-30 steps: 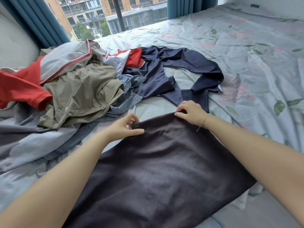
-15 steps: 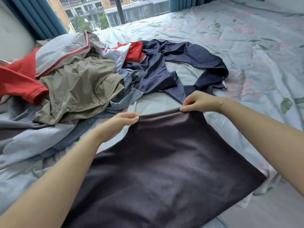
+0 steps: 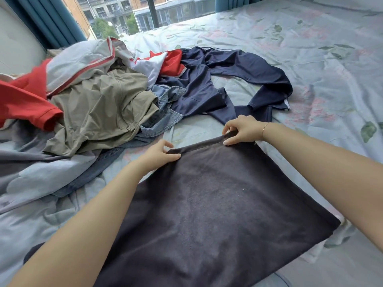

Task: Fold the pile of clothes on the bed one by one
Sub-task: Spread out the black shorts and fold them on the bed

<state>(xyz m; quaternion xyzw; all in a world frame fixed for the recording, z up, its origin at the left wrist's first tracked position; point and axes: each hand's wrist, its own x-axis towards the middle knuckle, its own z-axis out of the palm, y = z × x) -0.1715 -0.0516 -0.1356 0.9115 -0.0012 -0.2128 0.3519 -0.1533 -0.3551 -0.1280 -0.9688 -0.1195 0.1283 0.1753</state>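
Observation:
A dark charcoal garment (image 3: 217, 204) lies spread flat on the bed in front of me. My left hand (image 3: 159, 154) pinches the left end of its far edge. My right hand (image 3: 241, 130) pinches the right end of that edge, which is lifted into a thin raised band between the two hands. Behind them lies the pile: a khaki garment (image 3: 103, 108), a red one (image 3: 22, 102), a grey-and-red jacket (image 3: 83, 61), a denim piece (image 3: 163, 123) and a navy garment (image 3: 238, 79).
The bed (image 3: 321, 48) has a pale floral sheet, with bare sheet at the right and far side. Teal curtains (image 3: 47, 21) and a window stand at the far left. A grey cloth (image 3: 31, 175) lies at the near left. The bed's edge runs along the lower right.
Both hands have gone from resting on the garment's far edge to pinching it and raising it slightly. The view has shifted a little.

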